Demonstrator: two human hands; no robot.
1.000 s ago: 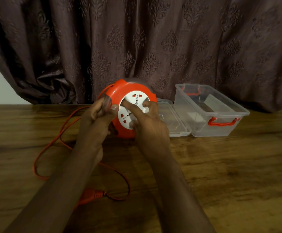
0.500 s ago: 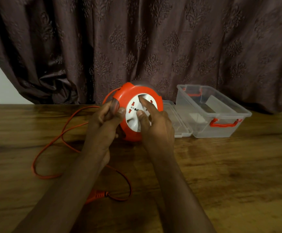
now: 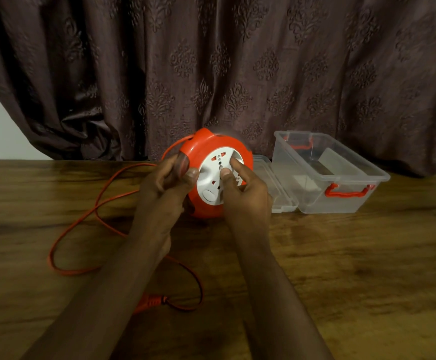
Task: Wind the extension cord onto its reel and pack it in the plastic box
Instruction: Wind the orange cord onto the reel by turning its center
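An orange cord reel (image 3: pixel 206 141) with a white socket face (image 3: pixel 211 178) stands on edge above the wooden table (image 3: pixel 341 268). My left hand (image 3: pixel 165 188) grips its left rim, thumb on the front. My right hand (image 3: pixel 245 198) has its fingertips pressed on the white face. The loose orange cord (image 3: pixel 81 219) leaves the reel's top left, loops over the table on the left and ends in an orange plug (image 3: pixel 150 301) beside my left forearm. The clear plastic box (image 3: pixel 362 188) with orange handles stands open to the right.
The box's clear lid (image 3: pixel 279 188) lies flat between the reel and the box. A dark patterned curtain (image 3: pixel 237 61) hangs behind the table's far edge. Bare wood lies in front of the box and at the right.
The white socket face has turned under my right fingers, and the reel has shifted slightly right. The cord loop on the left has drawn in a little.
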